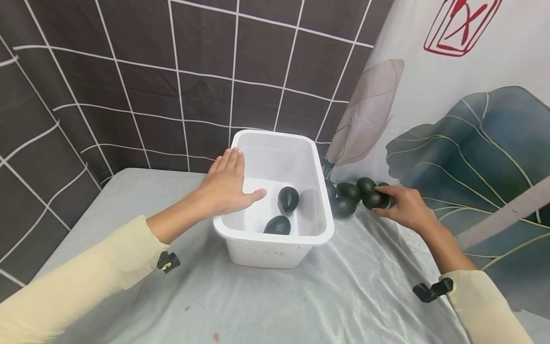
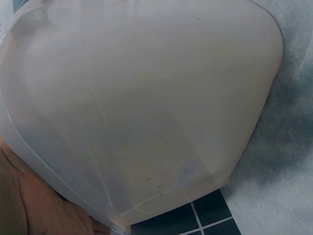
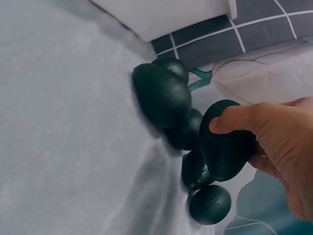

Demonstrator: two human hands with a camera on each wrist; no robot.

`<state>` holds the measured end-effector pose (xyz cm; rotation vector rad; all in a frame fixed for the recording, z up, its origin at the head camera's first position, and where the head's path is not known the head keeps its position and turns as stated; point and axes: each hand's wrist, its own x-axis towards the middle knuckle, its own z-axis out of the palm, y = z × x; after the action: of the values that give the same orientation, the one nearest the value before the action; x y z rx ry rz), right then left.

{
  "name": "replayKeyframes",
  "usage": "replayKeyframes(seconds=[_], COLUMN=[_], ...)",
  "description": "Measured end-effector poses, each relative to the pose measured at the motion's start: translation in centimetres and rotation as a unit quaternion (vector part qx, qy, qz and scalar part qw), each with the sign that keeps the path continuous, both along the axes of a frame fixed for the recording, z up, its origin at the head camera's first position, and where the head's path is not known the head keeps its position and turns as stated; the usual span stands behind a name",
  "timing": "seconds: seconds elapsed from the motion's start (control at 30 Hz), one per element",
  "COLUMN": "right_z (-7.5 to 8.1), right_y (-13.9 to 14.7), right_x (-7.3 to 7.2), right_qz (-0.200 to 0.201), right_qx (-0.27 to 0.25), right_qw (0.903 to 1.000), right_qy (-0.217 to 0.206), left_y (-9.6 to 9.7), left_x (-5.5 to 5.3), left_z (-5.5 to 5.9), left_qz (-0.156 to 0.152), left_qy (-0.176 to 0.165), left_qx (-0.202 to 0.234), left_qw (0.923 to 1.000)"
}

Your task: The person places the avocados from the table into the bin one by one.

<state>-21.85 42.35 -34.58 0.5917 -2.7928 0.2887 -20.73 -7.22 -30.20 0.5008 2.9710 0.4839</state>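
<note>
One avocado (image 1: pixel 331 190) partly hidden behind the white tub (image 1: pixel 268 253).

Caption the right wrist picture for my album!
Right hand holding a dark green, oval fruit beside similar ones on pale grey cloth.

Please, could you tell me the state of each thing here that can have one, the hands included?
White tub: upright, uncovered.
Two avocados in it: lying on its floor, whole where visible.
Left hand: fingers straight, thumb spread, at the tub's left rim.
Right hand: pinches one avocado.
Pinched avocado: whether lifted or resting, I cannot tell.
Grey cloth: creased, with reddish spots.
Remaining avocados: grouped on the cloth beside the tub.
</note>
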Motion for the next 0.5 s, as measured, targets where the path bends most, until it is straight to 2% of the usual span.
replayKeyframes(seconds=[0.17,0.5], right_z=[1.0,2.8], right_y=[-0.3,-1.6], right_x=[-0.4,-1.0], right_qz=[0.009,0.007], right_qx=[-0.006,-0.003], right_qw=[0.9996,0.9996], right_qy=[0.027,0.026], left_y=[0.0,-0.1], left_x=[-0.1,0.1], left_z=[0.2,0.1], left_qz=[-0.002,-0.001], left_qy=[0.003,0.002], left_qx=[0.0,0.0], left_qw=[1.0,1.0])
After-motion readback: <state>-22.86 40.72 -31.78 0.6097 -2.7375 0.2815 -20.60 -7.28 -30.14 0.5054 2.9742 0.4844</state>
